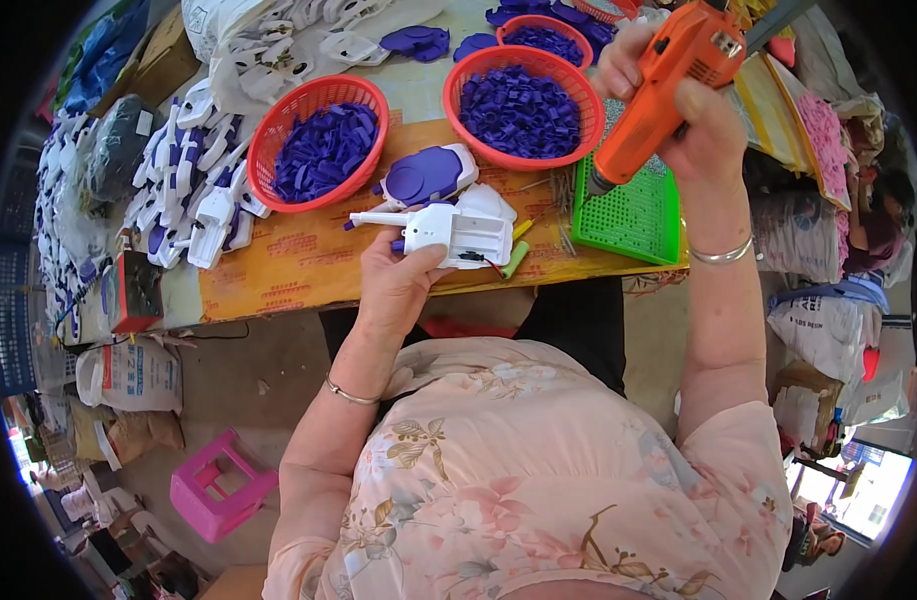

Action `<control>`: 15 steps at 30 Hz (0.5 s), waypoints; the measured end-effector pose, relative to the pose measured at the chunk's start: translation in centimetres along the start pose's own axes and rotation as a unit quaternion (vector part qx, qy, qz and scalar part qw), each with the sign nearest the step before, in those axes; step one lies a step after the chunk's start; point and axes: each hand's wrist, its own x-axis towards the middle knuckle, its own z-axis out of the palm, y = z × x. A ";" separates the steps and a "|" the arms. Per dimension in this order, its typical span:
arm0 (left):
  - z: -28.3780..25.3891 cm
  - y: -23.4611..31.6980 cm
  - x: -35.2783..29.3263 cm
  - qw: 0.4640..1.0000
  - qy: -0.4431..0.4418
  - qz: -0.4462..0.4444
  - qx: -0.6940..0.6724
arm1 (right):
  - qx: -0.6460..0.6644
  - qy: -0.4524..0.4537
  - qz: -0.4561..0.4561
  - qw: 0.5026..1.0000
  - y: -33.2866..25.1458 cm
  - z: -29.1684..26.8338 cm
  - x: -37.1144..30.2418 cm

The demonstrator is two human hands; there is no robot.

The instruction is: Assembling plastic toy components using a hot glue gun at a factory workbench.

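My left hand [396, 278] grips a white plastic casing [478, 238] with a long narrow arm and an open rectangular compartment, at the table's near edge. A small green cylinder [515, 260] hangs by the compartment, seemingly on a dark wire. Up at the right, my right hand [706, 125] is wrapped round an orange power screwdriver [640, 110]. Its tip slants down to the left, over the edge of a green perforated tray [628, 245] and apart from the casing. Just beyond the casing lies a purple-and-white casing [425, 176].
Two red baskets [316, 205] [523, 160] of small purple parts stand behind. White and purple casings [183, 170] pile up at the left, beside a red-and-black box [136, 290]. Thin metal rods [564, 222] lie next to the tray. A pink stool [221, 485] stands on the floor.
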 end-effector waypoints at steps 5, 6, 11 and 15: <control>0.6 -0.3 0.1 1.000 -0.003 0.002 0.019 | -0.035 0.069 0.156 0.985 -2.0 6.6 0.3; 0.7 -0.4 0.1 1.000 -0.006 0.005 0.025 | -0.018 0.053 0.129 0.990 -1.5 6.6 0.4; 1.7 -0.9 0.8 0.999 -0.019 -0.031 0.004 | 0.117 0.035 0.079 0.989 0.3 6.8 0.1; 1.8 -0.8 1.2 0.997 -0.036 -0.063 -0.001 | 0.018 0.069 0.096 0.993 0.5 8.3 0.2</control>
